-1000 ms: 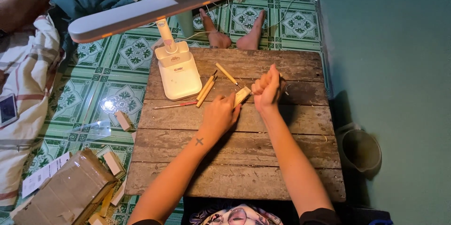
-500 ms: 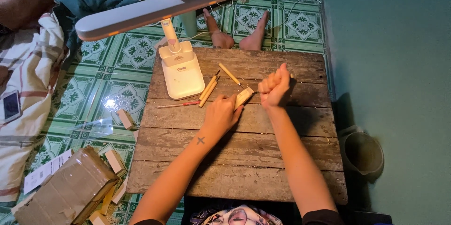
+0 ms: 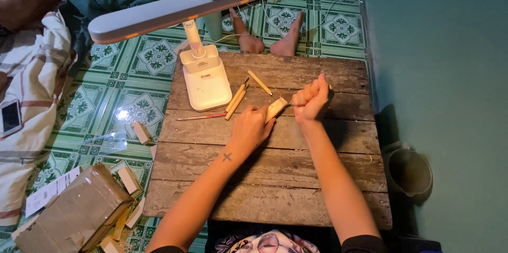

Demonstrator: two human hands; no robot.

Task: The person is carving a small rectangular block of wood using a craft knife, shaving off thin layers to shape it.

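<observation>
Left hand (image 3: 251, 129) lies palm-down on the wooden table (image 3: 275, 189), its fingers pinning a small pale wood block (image 3: 276, 108) against the boards. Right hand (image 3: 312, 99) is clenched in a fist just beside the block's far end, gripping a slim tool whose tip meets the block; the tool itself is mostly hidden. Wooden-handled carving tools (image 3: 236, 98) lie near the white lamp base (image 3: 205, 79). A red pencil (image 3: 201, 117) rests beside them. Cardboard box (image 3: 74, 210) sits on the tiled floor.

Left hand (image 3: 250, 129) pins a wood block (image 3: 276, 108); right hand (image 3: 312, 99) fists a tool handle.
</observation>
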